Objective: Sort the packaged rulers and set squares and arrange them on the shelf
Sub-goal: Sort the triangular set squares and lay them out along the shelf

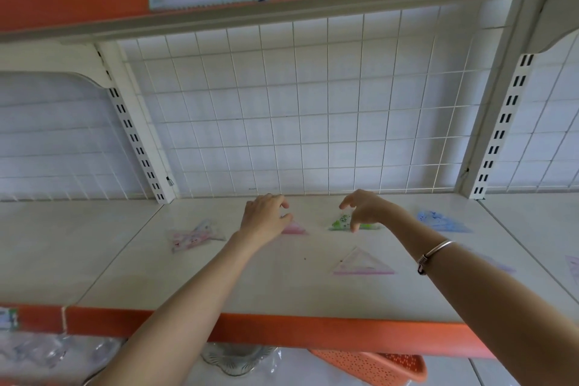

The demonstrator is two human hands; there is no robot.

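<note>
Here the green set square [340, 223] lies beneath the right fingers [355, 225].

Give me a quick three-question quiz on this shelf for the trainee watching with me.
1. True or false: the set square nearest the right hand is green.
2. Which wrist wears the bracelet? A: left. B: right.
3. Fill in: the basket below the shelf is ____ in colour.
Key: 1 true; 2 B; 3 orange.
</note>
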